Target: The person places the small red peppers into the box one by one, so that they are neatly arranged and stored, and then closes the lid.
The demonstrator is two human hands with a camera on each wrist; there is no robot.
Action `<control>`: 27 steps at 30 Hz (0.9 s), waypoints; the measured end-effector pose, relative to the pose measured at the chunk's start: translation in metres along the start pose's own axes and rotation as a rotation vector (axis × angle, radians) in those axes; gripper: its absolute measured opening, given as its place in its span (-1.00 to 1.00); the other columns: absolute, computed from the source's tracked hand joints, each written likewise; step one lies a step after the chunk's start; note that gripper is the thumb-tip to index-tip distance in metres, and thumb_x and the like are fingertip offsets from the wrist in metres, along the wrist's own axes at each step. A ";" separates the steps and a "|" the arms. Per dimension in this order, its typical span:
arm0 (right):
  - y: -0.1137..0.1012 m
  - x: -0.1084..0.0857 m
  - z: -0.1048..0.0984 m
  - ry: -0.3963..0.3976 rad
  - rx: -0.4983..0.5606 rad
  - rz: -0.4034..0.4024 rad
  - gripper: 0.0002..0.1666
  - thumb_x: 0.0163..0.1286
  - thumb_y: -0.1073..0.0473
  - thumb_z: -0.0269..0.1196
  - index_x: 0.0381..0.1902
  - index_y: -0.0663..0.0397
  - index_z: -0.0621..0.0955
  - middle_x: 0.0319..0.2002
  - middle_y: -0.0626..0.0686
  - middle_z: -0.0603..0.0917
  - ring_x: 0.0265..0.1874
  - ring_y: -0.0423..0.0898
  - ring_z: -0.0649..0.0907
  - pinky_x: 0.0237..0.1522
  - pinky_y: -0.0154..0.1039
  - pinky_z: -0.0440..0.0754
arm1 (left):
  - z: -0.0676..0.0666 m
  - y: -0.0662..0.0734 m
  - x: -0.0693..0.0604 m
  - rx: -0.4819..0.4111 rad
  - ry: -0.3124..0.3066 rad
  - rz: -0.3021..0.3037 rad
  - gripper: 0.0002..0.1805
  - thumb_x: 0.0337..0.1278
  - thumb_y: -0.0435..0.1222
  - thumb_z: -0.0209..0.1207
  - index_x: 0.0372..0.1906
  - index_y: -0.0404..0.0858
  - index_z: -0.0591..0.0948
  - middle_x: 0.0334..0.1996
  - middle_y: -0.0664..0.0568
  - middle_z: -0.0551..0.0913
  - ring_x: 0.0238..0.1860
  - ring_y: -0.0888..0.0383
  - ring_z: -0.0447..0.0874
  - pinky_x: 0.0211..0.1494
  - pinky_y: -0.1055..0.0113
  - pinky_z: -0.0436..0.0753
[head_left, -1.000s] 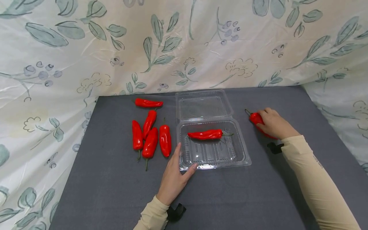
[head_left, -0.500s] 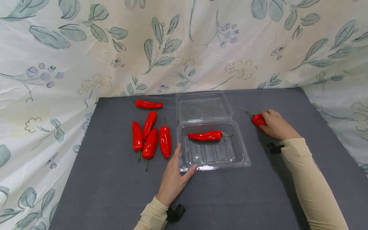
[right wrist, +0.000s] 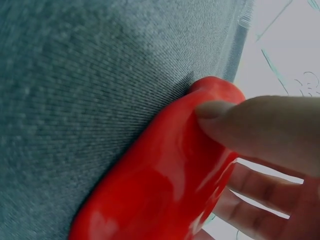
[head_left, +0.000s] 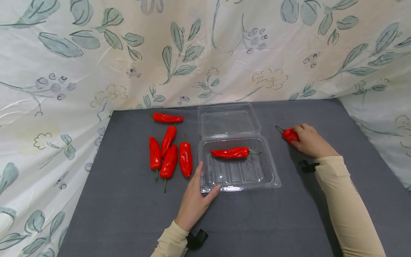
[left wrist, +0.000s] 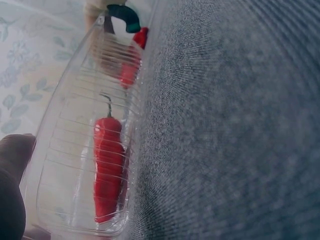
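My right hand (head_left: 311,142) grips a red pepper (head_left: 290,136) on the cloth, right of the clear plastic container. In the right wrist view the thumb presses on the glossy pepper (right wrist: 160,170), with other fingers on its far side. The left hand (head_left: 193,201) rests at the near left corner of the container (head_left: 272,169), fingers fairly straight along its left side and thumb at the front edge. Inside lies one red pepper (head_left: 229,152), its green stem pointing right; the left wrist view shows that pepper (left wrist: 107,170) through the container wall (left wrist: 62,160).
The container's hinged lid (head_left: 228,120) lies folded back behind it. Several red peppers (head_left: 169,162) lie left of the container, another pepper (head_left: 168,118) across the back. Floral fabric (head_left: 224,53) rises behind the grey cloth (head_left: 122,214).
The head view has shifted slightly. Both hands stay in nearly the same places, the right still holding its pepper on the cloth.
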State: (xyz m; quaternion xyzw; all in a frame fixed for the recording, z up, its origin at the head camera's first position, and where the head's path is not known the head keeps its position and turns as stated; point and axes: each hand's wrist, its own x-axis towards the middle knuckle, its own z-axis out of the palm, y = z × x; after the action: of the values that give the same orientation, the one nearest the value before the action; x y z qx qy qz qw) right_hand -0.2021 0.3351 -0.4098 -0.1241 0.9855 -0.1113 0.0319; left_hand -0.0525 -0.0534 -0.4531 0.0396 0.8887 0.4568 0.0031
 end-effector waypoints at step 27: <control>-0.007 0.003 -0.019 -0.028 -0.022 -0.004 -0.39 0.23 0.27 0.26 0.15 0.53 0.37 0.03 0.49 0.40 -0.05 0.35 0.46 -0.06 0.27 0.50 | 0.000 -0.001 0.001 -0.006 -0.020 -0.011 0.00 0.05 0.22 0.20 0.52 0.06 -0.02 0.43 -0.03 0.23 0.35 -0.04 0.30 0.31 -0.16 0.33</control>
State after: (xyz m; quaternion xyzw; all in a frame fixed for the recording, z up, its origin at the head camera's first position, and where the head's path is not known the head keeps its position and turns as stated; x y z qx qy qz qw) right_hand -0.2047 0.3315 -0.3900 -0.1278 0.9859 -0.0989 0.0442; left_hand -0.0537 -0.0545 -0.4538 0.0391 0.8875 0.4589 0.0146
